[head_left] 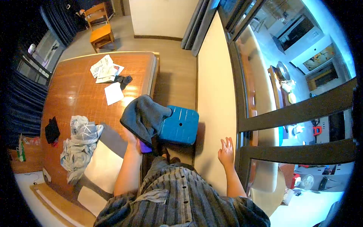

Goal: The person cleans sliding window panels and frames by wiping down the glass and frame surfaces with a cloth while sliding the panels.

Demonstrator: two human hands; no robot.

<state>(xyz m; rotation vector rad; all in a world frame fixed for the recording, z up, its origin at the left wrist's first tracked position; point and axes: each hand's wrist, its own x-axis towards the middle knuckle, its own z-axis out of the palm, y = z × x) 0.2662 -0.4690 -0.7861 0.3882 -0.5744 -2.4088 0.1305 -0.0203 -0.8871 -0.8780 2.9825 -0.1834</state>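
I have the dark gray cloth (140, 111) just left of the blue stool (183, 130), its right edge overlapping the seat in my view; whether it touches the seat I cannot tell. It is bunched and folded over the left hand (131, 137), which sits at its lower edge, left of the stool, probably because that spot bears the soft weight without blocking my view of the seat. The fingers are mostly hidden under the fabric, so I cannot tell whether they are clamped on it. A purple thing (146, 147) shows just beneath the cloth, on the near left of the stool; I cannot make out what carries it.

The left forearm reaches forward toward the stool's left side. I have the right hand (226, 152) well to the stool's right, raised before the pale wall (211, 75), nothing in it, fingers spread apart, elbow bent, perhaps for balance.

Farther left of the stool is the bed (75, 98), bearing rumpled gray clothing (81, 140); papers (106, 72) lie beyond the stool, to its left, seemingly set aside there.
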